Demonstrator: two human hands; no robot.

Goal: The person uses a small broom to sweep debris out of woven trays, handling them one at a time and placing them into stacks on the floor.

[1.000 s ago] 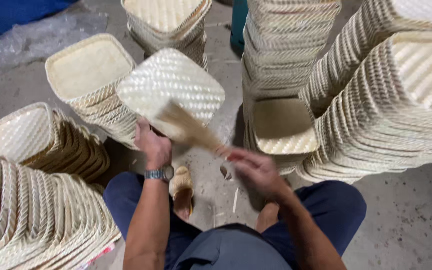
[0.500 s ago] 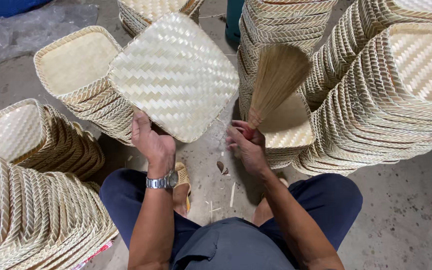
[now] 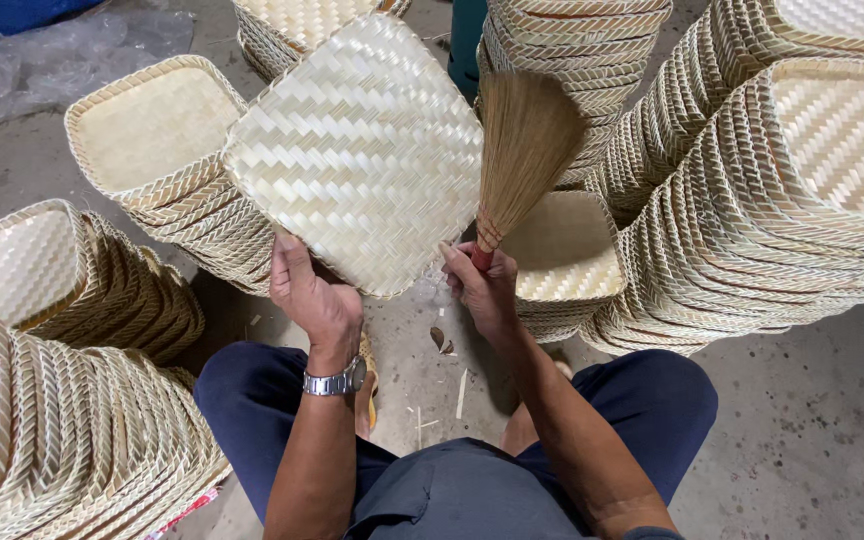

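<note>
My left hand point(image 3: 314, 296) grips the near edge of a square woven bamboo tray point(image 3: 357, 150), held up with its underside toward me. A metal watch sits on that wrist. My right hand point(image 3: 482, 285) is closed round the red-bound handle of a small straw brush point(image 3: 524, 145), bristles pointing up beside the tray's right edge. Both hands hover above my knees and the concrete floor.
Stacks of similar woven trays surround me: a leaning pile at left point(image 3: 42, 300), a big pile lower left point(image 3: 62, 440), one behind the held tray point(image 3: 152, 140), a low stack under the brush point(image 3: 564, 265), tall piles at right point(image 3: 792, 190). Clear plastic sheet point(image 3: 42, 60) lies far left.
The tray has been lifted and tilted up toward me, now larger in view. The brush swung from lying across the tray to standing upright at its right side.
</note>
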